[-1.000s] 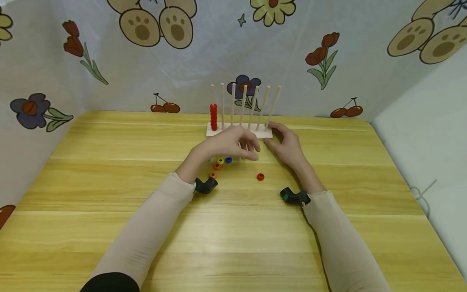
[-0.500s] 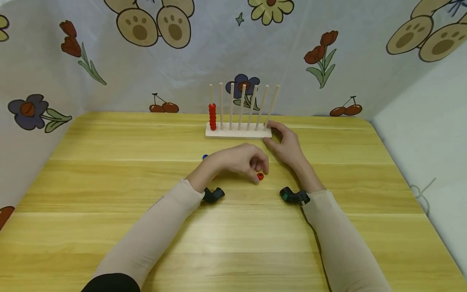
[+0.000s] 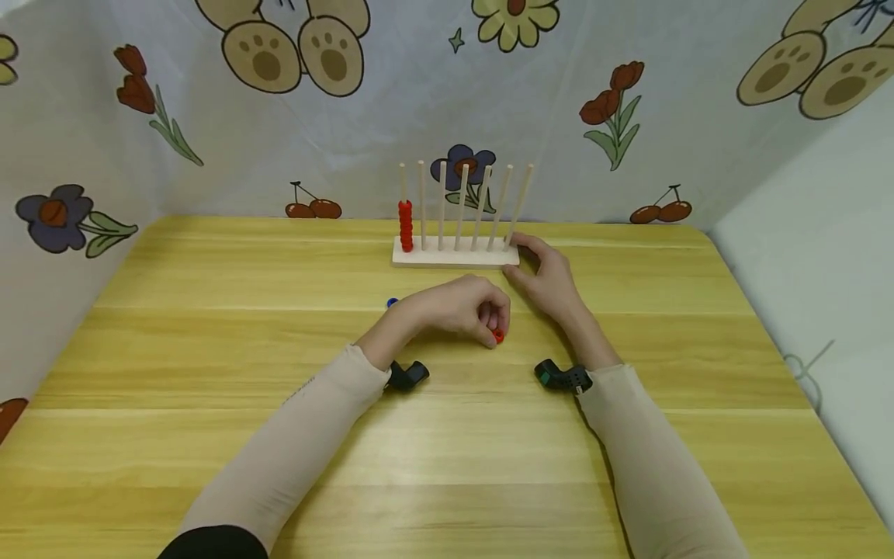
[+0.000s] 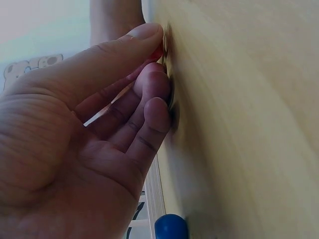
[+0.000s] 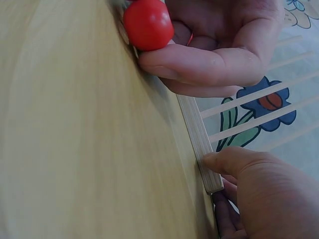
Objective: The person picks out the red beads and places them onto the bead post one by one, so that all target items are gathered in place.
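My left hand [image 3: 461, 304] pinches a red bead [image 5: 148, 25] between thumb and fingertips, low over the table in front of the rack. In the left wrist view only a bit of that bead shows behind the thumb. A pale wooden rack [image 3: 454, 262] with several upright pegs stands near the back of the table. Its leftmost peg carries a stack of red beads [image 3: 406, 227]; the other pegs are bare. My right hand [image 3: 552, 283] grips the right end of the rack's base, thumb on the front edge and fingers behind.
A blue bead [image 3: 393, 302] lies on the table, partly behind the left wrist. The wooden table [image 3: 447, 466] meets a patterned cloth [image 3: 377, 132] behind the rack. A white wall [image 3: 817, 256] stands to the right.
My left hand has come down from in front of the rack toward the table and closed its fingertips on the red bead. The right hand stays at the rack's end.
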`<action>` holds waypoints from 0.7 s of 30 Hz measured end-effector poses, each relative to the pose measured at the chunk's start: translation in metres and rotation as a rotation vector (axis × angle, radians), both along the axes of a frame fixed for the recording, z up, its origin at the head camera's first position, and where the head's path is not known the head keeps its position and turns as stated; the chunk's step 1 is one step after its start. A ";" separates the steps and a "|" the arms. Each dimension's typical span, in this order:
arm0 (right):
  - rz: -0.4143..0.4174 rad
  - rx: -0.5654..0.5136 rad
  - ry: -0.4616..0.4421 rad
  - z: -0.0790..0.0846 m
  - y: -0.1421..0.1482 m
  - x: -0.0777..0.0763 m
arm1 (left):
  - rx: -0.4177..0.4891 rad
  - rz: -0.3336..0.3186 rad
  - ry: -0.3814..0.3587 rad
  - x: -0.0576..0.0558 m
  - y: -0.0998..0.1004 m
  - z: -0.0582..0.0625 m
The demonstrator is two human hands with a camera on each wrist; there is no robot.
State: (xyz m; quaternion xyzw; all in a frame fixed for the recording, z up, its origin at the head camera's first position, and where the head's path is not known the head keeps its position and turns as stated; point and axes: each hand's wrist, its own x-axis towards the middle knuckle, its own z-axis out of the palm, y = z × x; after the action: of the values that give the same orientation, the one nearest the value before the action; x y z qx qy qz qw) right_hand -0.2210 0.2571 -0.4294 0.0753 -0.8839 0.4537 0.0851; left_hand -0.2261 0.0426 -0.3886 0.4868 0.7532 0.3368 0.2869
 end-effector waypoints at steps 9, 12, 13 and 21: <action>0.008 -0.011 0.008 0.000 0.000 0.000 | -0.014 0.021 0.007 0.001 0.000 0.001; 0.004 -0.010 0.007 0.000 0.001 0.000 | -0.007 0.033 0.009 0.001 0.001 0.001; 0.004 -0.012 0.005 -0.001 0.001 0.000 | -0.007 0.037 0.011 0.001 0.001 0.001; 0.003 -0.024 0.008 -0.001 0.000 0.001 | -0.005 0.057 0.006 0.002 0.001 0.001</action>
State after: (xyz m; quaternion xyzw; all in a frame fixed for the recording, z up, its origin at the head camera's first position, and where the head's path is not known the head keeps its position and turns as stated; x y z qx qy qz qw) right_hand -0.2198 0.2570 -0.4306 0.0777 -0.8779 0.4641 0.0890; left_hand -0.2238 0.0434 -0.3877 0.4656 0.7684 0.3414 0.2761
